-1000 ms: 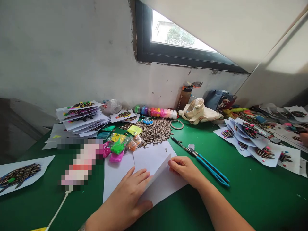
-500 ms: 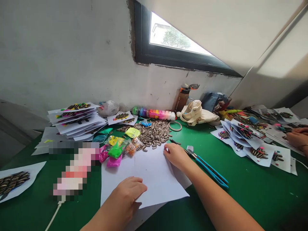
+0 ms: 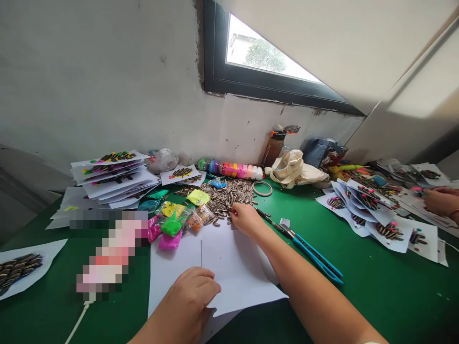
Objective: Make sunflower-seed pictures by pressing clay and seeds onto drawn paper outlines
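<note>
White paper (image 3: 244, 282) lies in front of me, with a dark slit line in its upper middle and its lower right corner raised. My left hand (image 3: 193, 291) is closed on the lower edge of the paper, thumb on top and the other fingers partly hidden. At the paper's top edge my right hand (image 3: 247, 220) is closed with fingertips pinched on the paper, right beside a heap of striped sunflower seeds (image 3: 233, 196). Small bags of coloured clay (image 3: 172, 224) rest on the paper's upper left. Blue-handled tweezers (image 3: 319, 258) and a thin dark tool lie right of my right hand.
Seed-decorated cards (image 3: 114, 179) are stacked at left, with more cards (image 3: 373, 210) at right. A tape ring (image 3: 262, 188), a brown bottle (image 3: 274, 148) and a cloth bag (image 3: 296, 169) stand along the wall. Another person's hand (image 3: 442, 203) works at far right.
My right hand has shifted left along the top of the paper toward the seeds. The slit line shows more plainly, and the paper's right part has bent. My left hand has barely moved.
</note>
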`<state>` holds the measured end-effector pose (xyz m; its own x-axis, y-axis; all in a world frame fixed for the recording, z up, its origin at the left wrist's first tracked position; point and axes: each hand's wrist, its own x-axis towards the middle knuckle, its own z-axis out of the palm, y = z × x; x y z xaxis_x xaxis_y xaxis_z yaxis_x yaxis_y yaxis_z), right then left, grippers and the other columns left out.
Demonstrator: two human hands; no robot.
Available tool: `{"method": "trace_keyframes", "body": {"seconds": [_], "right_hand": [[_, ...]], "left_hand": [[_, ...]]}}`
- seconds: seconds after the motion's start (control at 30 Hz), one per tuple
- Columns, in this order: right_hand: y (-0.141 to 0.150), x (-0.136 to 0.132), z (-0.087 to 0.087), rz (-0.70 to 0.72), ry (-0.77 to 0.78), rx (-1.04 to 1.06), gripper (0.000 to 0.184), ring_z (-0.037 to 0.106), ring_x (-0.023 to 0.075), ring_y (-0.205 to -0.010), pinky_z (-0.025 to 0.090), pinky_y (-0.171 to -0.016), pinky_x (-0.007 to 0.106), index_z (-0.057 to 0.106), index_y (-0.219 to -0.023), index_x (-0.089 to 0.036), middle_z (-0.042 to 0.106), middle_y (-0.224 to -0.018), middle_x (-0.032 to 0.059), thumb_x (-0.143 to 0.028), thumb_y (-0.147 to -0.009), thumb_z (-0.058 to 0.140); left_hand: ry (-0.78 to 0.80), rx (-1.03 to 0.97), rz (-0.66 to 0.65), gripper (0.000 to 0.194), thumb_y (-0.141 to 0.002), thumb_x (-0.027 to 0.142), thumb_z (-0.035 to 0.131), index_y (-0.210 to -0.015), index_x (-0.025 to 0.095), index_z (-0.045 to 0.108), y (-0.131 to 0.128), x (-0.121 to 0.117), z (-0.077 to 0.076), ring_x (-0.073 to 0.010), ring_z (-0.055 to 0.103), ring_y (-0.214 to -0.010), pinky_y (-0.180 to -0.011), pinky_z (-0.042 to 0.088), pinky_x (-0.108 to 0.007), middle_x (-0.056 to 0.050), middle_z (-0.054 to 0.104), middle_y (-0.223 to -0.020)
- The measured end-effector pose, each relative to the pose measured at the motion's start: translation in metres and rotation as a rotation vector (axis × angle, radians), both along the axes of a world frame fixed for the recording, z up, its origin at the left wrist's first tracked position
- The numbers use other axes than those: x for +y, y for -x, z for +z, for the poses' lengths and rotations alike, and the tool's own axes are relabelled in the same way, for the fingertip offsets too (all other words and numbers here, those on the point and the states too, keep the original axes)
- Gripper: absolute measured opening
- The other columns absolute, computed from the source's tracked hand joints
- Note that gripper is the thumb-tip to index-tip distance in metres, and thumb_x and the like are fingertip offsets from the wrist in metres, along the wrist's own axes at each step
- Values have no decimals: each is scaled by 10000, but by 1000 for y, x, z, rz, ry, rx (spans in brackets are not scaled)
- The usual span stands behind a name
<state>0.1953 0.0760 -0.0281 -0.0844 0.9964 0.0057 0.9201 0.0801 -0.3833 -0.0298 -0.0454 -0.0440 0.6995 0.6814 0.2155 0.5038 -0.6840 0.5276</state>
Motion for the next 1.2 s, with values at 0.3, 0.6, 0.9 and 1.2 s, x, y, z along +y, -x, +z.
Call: {"method": "trace_keyframes", "body": {"seconds": [0.3, 0.6, 0.9, 1.2], "right_hand": [[-50, -73, 15, 166, 105, 538, 408, 609, 165, -754, 454, -678, 250, 670, -901, -166, 677, -810, 53, -405, -950, 343], [-37, -126, -11, -33, 66, 759, 307, 518, 147, -660, 397, -601, 241, 687, -968, -187, 583, -716, 3, -407, -902, 483], [-23, -127, -39, -31, -302, 160, 468, 572, 181, -647, 388, -634, 284, 509, -1344, -147, 645, -735, 33, -197, -886, 424], [-20, -133, -34, 108, -462, -88, 207, 511, 161, -613, 251, -657, 309, 649, -929, -178, 599, -618, 11, -101, -844, 477]], "left_hand": [[187, 11, 191, 409, -732, 27, 416, -931, 245, 698, -5, -5, 13, -191, 671, -838, -761, 546, -285, -20, 736, -903], [171, -56, 410, 366, -933, 366, 490, -1269, 271, 601, -9, 4, 15, -193, 718, -887, -758, 588, -266, -4, 755, -1012], [-567, -21, 225, 438, -902, 140, 542, -1336, 189, 513, -17, -2, 9, -262, 486, -1297, -1064, 444, -435, -111, 575, -1345], [-602, 247, 26, 420, -866, 202, 588, -1284, 169, 568, -32, -6, 3, -328, 526, -1257, -987, 478, -572, -130, 600, -1328]]}}
